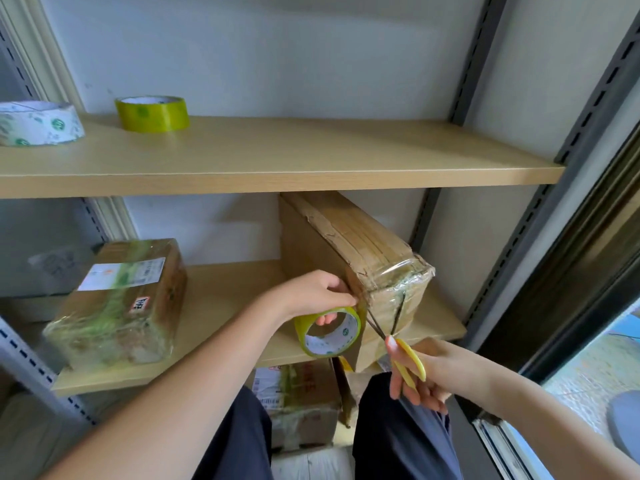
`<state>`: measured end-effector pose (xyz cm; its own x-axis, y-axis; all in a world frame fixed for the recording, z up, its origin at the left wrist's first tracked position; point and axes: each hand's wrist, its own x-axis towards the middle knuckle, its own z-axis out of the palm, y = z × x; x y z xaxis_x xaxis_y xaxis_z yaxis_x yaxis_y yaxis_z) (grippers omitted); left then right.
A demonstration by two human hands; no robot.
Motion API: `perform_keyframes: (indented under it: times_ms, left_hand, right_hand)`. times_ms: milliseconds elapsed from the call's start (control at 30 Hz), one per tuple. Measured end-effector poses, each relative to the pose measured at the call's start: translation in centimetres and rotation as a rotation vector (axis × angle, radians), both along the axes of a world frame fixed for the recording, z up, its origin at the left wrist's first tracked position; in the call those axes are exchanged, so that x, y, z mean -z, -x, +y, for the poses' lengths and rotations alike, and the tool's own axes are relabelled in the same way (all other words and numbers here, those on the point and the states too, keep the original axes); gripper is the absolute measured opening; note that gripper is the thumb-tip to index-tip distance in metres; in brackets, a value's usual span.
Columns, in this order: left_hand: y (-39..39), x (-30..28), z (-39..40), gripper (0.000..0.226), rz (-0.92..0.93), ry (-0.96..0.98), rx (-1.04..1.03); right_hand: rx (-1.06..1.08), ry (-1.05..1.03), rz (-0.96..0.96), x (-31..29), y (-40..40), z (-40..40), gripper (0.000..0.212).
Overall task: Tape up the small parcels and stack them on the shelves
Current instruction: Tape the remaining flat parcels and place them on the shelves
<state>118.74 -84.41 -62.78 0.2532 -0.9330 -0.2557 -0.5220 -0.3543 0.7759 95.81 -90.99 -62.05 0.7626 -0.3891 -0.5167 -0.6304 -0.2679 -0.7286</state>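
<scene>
**Cutting the tape on the corner of the parcel**

The fingers (341, 299) of the left hand (311, 294) are curled around a green tape roll (329, 332), with one finger through its core and the thumb against the near corner of the parcel (346, 237), where the tape end seems to be pressed down. That parcel stands tilted on the middle shelf (221, 299), its near end wrapped in clear, shiny tape and overhanging the shelf's front edge. Just to the right, the right hand (426, 372) grips a pair of yellow-handled scissors (398, 327), fingers closed through and around the handles; the dark blades are spread in a V right at the taped corner, beside the roll.

The step in hand looks like the cut: a strip has been laid and is ready to be severed from the roll. The next move calls for the left hand to keep the strip taut while the blades close across it, near the box, without nicking the cardboard. Then the loose end needs smoothing down.

Further left on the same shelf lies a taped parcel (121, 299) with a label. The top shelf (277, 154) carries a white tape roll (38, 123) and a spare green roll (152, 114). More boxes (298, 393) sit below, between the person's knees.
</scene>
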Motion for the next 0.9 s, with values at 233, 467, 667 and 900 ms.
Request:
perform_keyframes:
  times_ms: [233, 467, 667, 900]
  left_hand:
    - [0.3, 1.0, 1.0, 0.017, 0.302, 0.022, -0.081]
    - [0.3, 1.4, 1.4, 0.024, 0.324, 0.008, -0.082]
    - [0.6, 2.1, 1.1, 0.028, 0.332, -0.012, -0.122]
    - [0.7, 2.2, 1.1, 0.034, 0.267, -0.04, -0.156]
  right_hand:
    - [-0.001, -0.011, -0.026, 0.1, -1.8, -0.6, 0.093]
    - [0.0, 0.041, -0.081, 0.3, -2.1, -0.9, 0.094]
    - [0.034, 0.085, -0.093, -0.1, -2.3, -1.2, 0.09]
    - [0.117, 0.129, -0.074, -0.4, -2.5, -0.6, 0.071]
